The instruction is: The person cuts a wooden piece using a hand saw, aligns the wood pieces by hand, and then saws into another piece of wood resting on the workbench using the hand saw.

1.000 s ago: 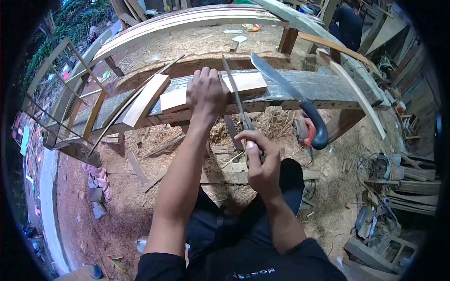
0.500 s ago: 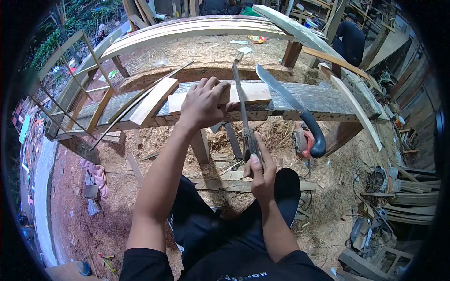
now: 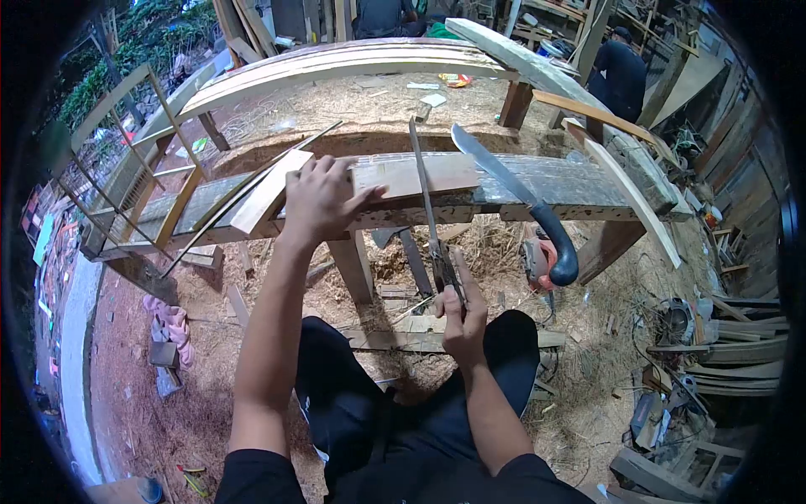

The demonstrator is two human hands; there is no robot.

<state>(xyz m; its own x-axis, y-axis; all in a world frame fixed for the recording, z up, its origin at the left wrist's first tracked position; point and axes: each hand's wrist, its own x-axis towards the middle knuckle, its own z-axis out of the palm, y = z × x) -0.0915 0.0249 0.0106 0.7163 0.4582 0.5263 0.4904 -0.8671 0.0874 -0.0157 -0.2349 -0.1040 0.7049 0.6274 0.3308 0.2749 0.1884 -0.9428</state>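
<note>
My right hand [image 3: 462, 315] is wrapped round the handle of a handsaw [image 3: 422, 172], index finger stretched along it. The saw's long, dark blade lies across a pale wooden block [image 3: 457, 172] on a weathered beam [image 3: 562, 185]. My left hand [image 3: 319, 197] grips the block's left part, fingers over the top and thumb along the near side; it covers that end. Left of this hand, another pale piece of wood [image 3: 264, 197] lies slantwise on the beam. To the saw's right rests a machete [image 3: 495, 172], its black curved handle overhanging the near edge.
A slatted wooden frame [image 3: 180, 206] stands at the beam's left end. Long planks [image 3: 336, 63] lie beyond it. Below the beam are a red power tool [image 3: 541, 260] and wood shavings. A person in dark clothing [image 3: 620, 76] is at the back right, another at the top centre.
My left hand has slid left along the block, away from the saw blade, uncovering more of the block. My right hand keeps hold of the saw, which still lies across the block.
</note>
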